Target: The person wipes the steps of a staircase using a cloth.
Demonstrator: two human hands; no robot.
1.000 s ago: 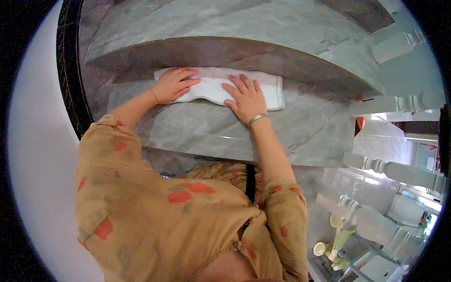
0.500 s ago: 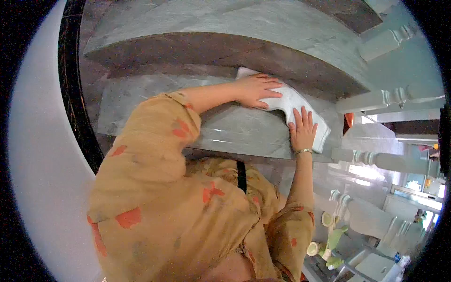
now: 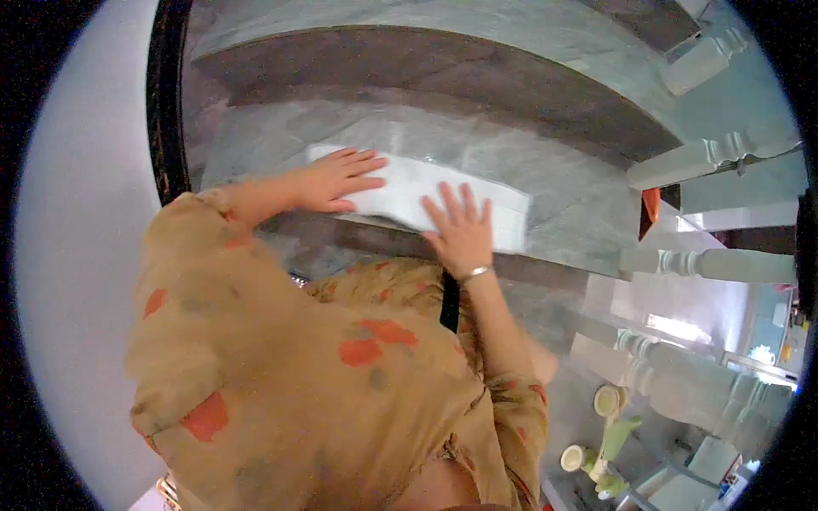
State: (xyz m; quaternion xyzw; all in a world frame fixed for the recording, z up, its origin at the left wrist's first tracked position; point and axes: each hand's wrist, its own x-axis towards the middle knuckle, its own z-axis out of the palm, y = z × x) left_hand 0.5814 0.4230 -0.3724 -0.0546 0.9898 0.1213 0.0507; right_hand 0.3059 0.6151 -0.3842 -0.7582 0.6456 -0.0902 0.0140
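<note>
A folded white cloth (image 3: 409,189) lies flat on a grey marble stair tread (image 3: 579,204), its front side close to the step's edge. My left hand (image 3: 336,180) rests palm down on the cloth's left part, fingers spread. On the right part lies my right hand (image 3: 462,230), also flat with its fingers apart, a bracelet (image 3: 477,272) around the wrist. Neither hand grips the cloth; both press on it from above.
Behind the tread rises a dark curved riser (image 3: 409,64) to the step above. A white wall (image 3: 94,213) with black skirting (image 3: 168,102) runs along the left. Pale balusters (image 3: 707,264) line the right. Below them stands a green and cream plant-like object (image 3: 609,439).
Both hands and the cloth have moved left along the tread, away from the balusters. The cloth, bent before, now lies nearly straight. The view has shifted slightly.
</note>
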